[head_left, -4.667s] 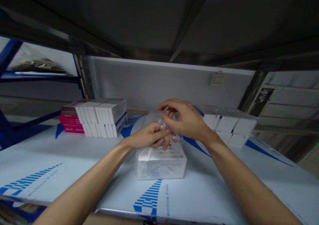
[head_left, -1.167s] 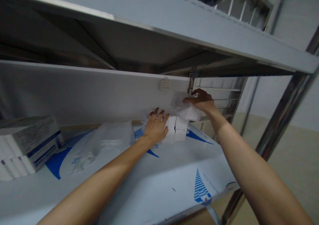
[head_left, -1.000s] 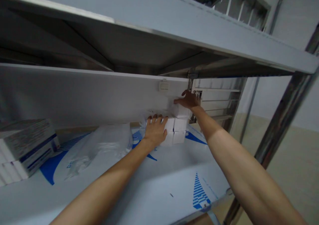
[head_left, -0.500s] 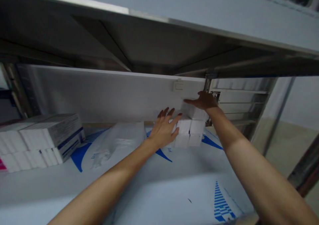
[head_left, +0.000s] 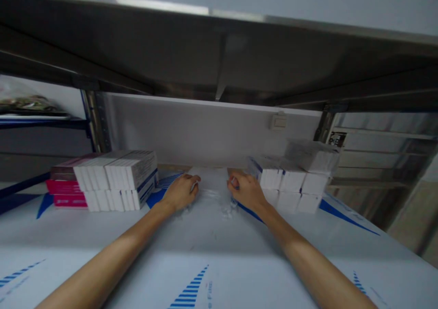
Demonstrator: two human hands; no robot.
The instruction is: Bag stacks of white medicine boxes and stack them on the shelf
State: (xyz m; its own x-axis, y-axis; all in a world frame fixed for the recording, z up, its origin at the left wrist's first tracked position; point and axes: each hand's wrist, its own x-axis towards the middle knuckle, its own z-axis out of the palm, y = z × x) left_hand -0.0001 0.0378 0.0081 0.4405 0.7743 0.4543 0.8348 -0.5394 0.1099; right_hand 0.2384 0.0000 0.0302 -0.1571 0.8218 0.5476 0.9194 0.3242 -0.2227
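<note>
In the middle of the shelf lies a pale, flat clear plastic bag [head_left: 210, 190] with crinkled edges; what is inside I cannot make out. My left hand [head_left: 180, 192] is closed, its thumb and fingers pinching the bag's left edge. On the opposite side, the curled fingers of my right hand [head_left: 247, 191] grip the bag's right edge, where loose crumpled plastic hangs below them. Just right of that hand stands a stack of white boxes [head_left: 290, 180], with a plastic-wrapped box [head_left: 311, 156] on top at its right end.
White boxes with a blue stripe [head_left: 118, 179] stand stacked at left, beside pink boxes [head_left: 66, 193]. The shelf surface [head_left: 143, 259] has blue printed film. A low upper shelf [head_left: 178, 58] hangs overhead. Behind are a white back panel [head_left: 198, 135] and metal posts [head_left: 325, 124].
Both hands have left the right-hand box stack and moved left to the plastic bag, closing on its edges. The view has turned left, showing the pink boxes more fully.
</note>
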